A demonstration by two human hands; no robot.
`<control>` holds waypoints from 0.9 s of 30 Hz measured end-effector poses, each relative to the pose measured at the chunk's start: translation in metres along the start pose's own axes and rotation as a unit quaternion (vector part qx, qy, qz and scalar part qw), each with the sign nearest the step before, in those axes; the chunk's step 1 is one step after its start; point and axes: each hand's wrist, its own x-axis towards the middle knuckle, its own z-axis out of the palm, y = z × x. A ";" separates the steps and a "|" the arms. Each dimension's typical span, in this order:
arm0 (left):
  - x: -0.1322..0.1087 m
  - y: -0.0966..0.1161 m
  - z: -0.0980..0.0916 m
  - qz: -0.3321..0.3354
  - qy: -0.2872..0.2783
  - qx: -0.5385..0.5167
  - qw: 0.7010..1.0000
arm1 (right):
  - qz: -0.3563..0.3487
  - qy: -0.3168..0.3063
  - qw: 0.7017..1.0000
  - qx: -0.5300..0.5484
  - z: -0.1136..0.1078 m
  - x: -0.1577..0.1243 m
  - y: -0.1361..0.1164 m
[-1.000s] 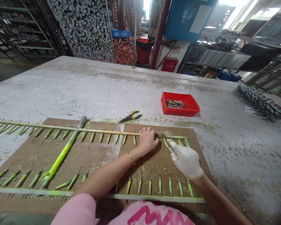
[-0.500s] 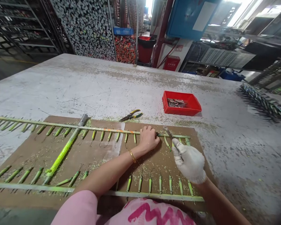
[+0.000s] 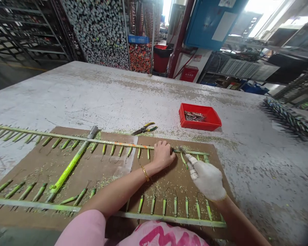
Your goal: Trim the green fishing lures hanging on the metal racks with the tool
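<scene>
My left hand (image 3: pixel 163 154), bare with a gold bracelet, lies on the upper green rack bar (image 3: pixel 110 142), its fingertips pinching a small dark piece at the bar. My right hand (image 3: pixel 205 179), in a white knit glove, holds a small hand tool (image 3: pixel 182 149) with its tip at that same spot. Green-and-yellow fishing lures (image 3: pixel 112 150) with hooks hang in a row from the bar. A second row (image 3: pixel 153 205) stands along the lower bar (image 3: pixel 169 217). Part of the row lies hidden beneath my hands.
Brown cardboard (image 3: pixel 169 184) strewn with green shavings lies under the racks on a scuffed grey table (image 3: pixel 92 99). A neon yellow rod (image 3: pixel 72 164) crosses the cardboard. Yellow-handled pliers (image 3: pixel 144 128), a red tray (image 3: pixel 199 118) of metal pieces and a bundle of lures (image 3: pixel 290 119) lie beyond.
My right hand lifted the tool off the bar, then brought it back down to the dark piece. My left hand stayed in place, and the view shifted slightly.
</scene>
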 end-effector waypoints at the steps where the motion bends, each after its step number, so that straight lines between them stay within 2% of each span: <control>1: 0.000 0.000 0.000 0.002 0.001 0.000 1.000 | 0.017 0.012 1.000 0.003 0.000 0.000 0.000; 3: 0.000 0.000 0.000 0.003 0.006 0.000 1.000 | 0.020 0.019 1.000 0.015 0.000 -0.001 0.000; 6: 0.000 0.000 -0.001 0.000 0.007 -0.004 1.000 | -0.028 -0.025 0.999 0.028 0.004 -0.003 0.000; 8: 0.000 0.000 -0.001 -0.001 -0.001 -0.007 1.000 | -0.016 -0.038 0.999 0.027 0.006 -0.005 0.001; 11: 0.001 0.000 0.000 0.001 0.002 -0.008 1.000 | 0.051 0.020 0.998 0.041 0.005 -0.006 0.004; 13: 0.001 0.000 0.000 0.000 0.010 -0.009 1.000 | 0.054 0.037 0.996 0.055 0.004 -0.007 0.005; 16: 0.001 0.000 0.001 -0.004 0.009 -0.010 1.000 | 0.008 -0.010 0.999 0.048 0.001 -0.006 0.005; 18: 0.001 0.001 0.000 -0.004 0.002 -0.010 1.000 | 0.012 -0.026 0.998 0.048 -0.003 -0.005 0.004; 21: 0.001 0.001 -0.001 -0.004 0.001 -0.008 1.000 | 0.061 0.026 0.994 0.082 -0.010 -0.002 0.003; 23: 0.001 0.002 -0.002 -0.011 0.001 -0.007 1.000 | 0.062 0.049 0.993 0.087 -0.011 -0.002 0.002; 27: 0.000 0.002 -0.003 -0.012 -0.004 -0.013 1.000 | 0.011 -0.011 0.998 0.053 -0.006 -0.004 0.001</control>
